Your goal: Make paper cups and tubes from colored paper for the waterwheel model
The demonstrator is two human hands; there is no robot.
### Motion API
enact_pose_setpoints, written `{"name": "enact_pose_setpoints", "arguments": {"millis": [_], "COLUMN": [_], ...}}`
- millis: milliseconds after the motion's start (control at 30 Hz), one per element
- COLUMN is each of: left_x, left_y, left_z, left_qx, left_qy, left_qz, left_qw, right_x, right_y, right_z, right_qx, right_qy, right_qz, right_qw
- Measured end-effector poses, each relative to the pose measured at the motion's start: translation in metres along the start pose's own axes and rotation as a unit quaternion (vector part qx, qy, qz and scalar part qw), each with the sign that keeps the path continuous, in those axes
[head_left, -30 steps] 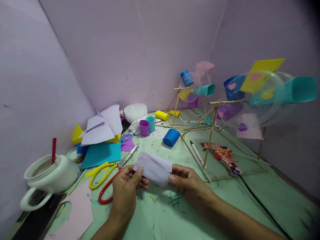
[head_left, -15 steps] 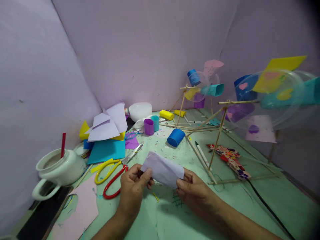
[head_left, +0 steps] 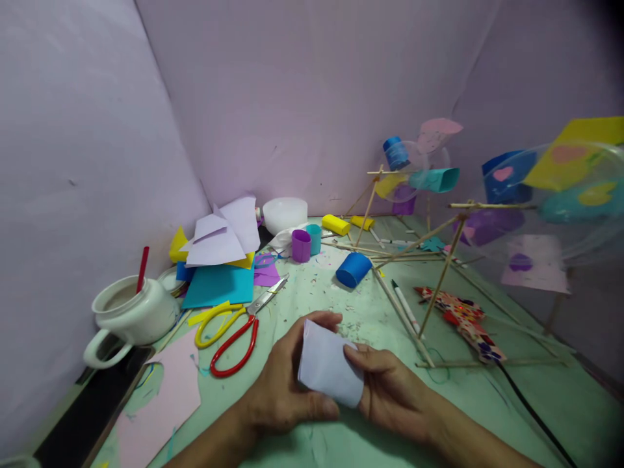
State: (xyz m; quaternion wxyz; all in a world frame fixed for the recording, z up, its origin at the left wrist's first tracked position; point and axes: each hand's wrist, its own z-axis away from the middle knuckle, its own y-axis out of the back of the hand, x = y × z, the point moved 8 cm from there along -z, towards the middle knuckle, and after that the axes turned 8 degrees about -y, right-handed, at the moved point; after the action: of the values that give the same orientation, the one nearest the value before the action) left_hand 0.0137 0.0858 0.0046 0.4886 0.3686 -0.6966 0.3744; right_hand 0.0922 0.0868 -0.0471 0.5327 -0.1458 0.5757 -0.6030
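Note:
A pale lilac piece of paper (head_left: 329, 363), folded or curled into a small squarish shape, is held between both hands above the green table. My left hand (head_left: 285, 380) wraps round its left side, thumb along the lower edge and fingers behind. From the right, my right hand (head_left: 390, 387) pinches it with the thumb on the front face. Scissors (head_left: 248, 322) with one yellow and one red handle lie just left of my hands. Beyond the paper sits a blue paper tube (head_left: 353, 270).
On the left are a white teapot (head_left: 139, 315), pink paper (head_left: 163, 403) and stacked coloured sheets (head_left: 219, 286). Purple (head_left: 301, 247) and teal (head_left: 314, 239) tubes stand behind. At right, stick frames (head_left: 441, 286) carry paper-cup wheels beside a patterned glue-gun-like tool (head_left: 463, 318) with a black cord.
The paper, earlier stretched wide between my hands, is now a smaller, squarer shape. My left hand has closed round its side. The view has shifted slightly, moving the surroundings rightward.

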Motion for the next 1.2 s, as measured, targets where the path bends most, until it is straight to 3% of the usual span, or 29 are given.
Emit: {"name": "enact_pose_setpoints", "arguments": {"millis": [167,300,600,767,833,900,1000,1100,1200], "left_x": [0.000,0.002,0.006,0.005,0.012,0.027,0.048,0.057,0.053], "left_y": [0.000,0.002,0.002,0.003,0.011,0.022,0.028,0.020,0.011], "left_z": [0.001,0.000,-0.001,0.001,0.002,0.006,0.013,0.016,0.015], "left_qx": [0.008,0.019,0.027,0.005,0.018,0.052,0.075,0.056,0.027], "left_qy": [-0.016,-0.043,-0.038,-0.047,-0.085,-0.157,-0.239,-0.263,-0.245], "left_qz": [0.027,0.014,-0.052,-0.077,-0.094,-0.135,-0.281,-0.407,-0.460], "left_qw": [0.999,0.999,0.998,0.996,0.992,0.977,0.926,0.873,0.853], "right_x": [0.003,0.005,0.009,0.002,-0.005,-0.014,-0.025,-0.026,-0.022], "right_y": [-0.007,-0.002,0.003,-0.003,-0.001,0.007,0.018,0.022,0.021], "right_z": [0.000,0.001,-0.002,0.000,0.002,0.004,0.007,0.007,0.005], "right_qx": [-0.048,-0.037,-0.025,-0.044,-0.027,0.010,0.066,0.085,0.077], "right_qy": [-0.003,-0.003,-0.018,-0.005,0.008,0.028,0.056,0.062,0.064], "right_qz": [-0.025,-0.037,-0.066,-0.050,-0.022,0.005,0.035,0.059,0.074], "right_qw": [0.999,0.999,0.997,0.998,0.999,1.000,0.996,0.993,0.992]}}
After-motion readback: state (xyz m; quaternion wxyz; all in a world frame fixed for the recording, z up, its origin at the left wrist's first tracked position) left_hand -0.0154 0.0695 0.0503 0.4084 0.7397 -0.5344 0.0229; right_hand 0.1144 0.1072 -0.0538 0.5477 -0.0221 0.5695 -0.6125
